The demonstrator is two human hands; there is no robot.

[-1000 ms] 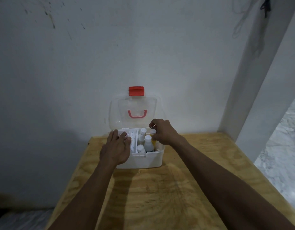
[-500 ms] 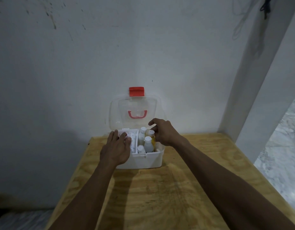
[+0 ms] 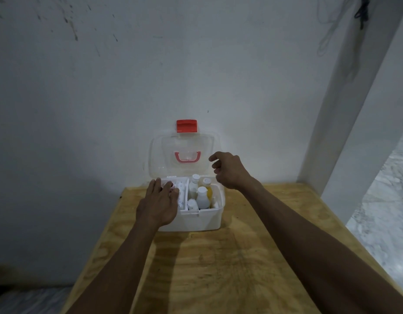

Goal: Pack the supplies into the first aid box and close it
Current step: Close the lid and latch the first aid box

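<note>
Plywood table [image 3: 230, 268] fills the lower view, pale yellow with swirling grain, pushed up against a scuffed white wall [image 3: 105, 98]. Down at the right, past a white pillar [image 3: 345, 109], there's marbled floor [image 3: 386, 200], and a dark cord [image 3: 361, 12] hangs at the top corner, cut off by the frame edge.

Centre stage, at the back of the table, sits the first aid box [image 3: 196, 219], white plastic with rounded corners. Its clear lid [image 3: 184, 152] stands upright against the wall, red latch [image 3: 186, 126] on top, pink handle [image 3: 187, 156] showing through it. Box still open, then.

Inside, a divider splits it. On the right side, white bottles [image 3: 201, 197] stand upright, packed close, with a yellow one [image 3: 209, 192] squeezed behind; what lies underneath them is hidden. The left compartment holds white packets [image 3: 182, 193], but print and shape are too blurred to read.

Left hand [image 3: 159, 205] lies flat over that left compartment, fingers straight and together, pressing on the contents and covering most of them, the box's near left corner included. Right hand [image 3: 227, 169] hovers above the box's right rim, beside the lid, fingers loosely curled and holding nothing. Both forearms run off the bottom edge.
</note>
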